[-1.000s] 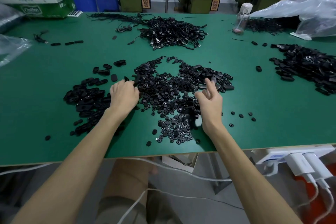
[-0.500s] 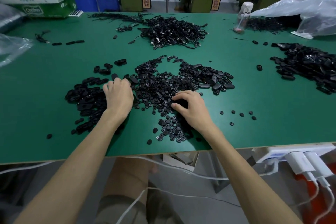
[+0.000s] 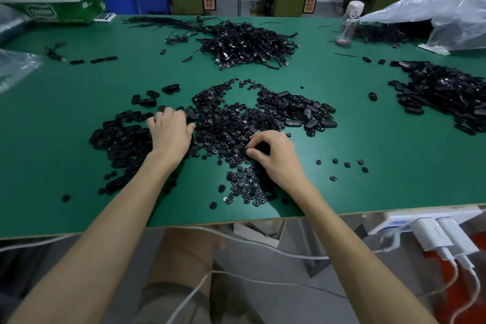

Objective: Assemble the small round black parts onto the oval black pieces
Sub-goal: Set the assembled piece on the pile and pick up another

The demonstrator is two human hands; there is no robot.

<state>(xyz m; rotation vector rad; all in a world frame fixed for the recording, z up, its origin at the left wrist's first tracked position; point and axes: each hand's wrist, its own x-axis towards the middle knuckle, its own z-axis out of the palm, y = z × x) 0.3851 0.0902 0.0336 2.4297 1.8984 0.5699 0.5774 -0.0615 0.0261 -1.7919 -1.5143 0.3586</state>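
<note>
A wide heap of small round black parts covers the middle of the green table. Oval black pieces lie in a pile to its left and another to its right. My left hand rests knuckles up on the left pile's inner edge, fingers curled over an oval piece that sticks out past the fingertips. My right hand sits in the near part of the round parts, thumb and curled fingers pinching at a small round part, which is mostly hidden.
A tangle of black cables lies at the back centre. A further pile of black pieces lies far right. Loose round parts dot the table right of my right hand. Plastic bags, a carton and a bottle stand along the back.
My right hand came down from the right oval pile, where it was raised, into the round parts and curled its fingers there. My left hand shifted slightly left and stayed on the left pile.
</note>
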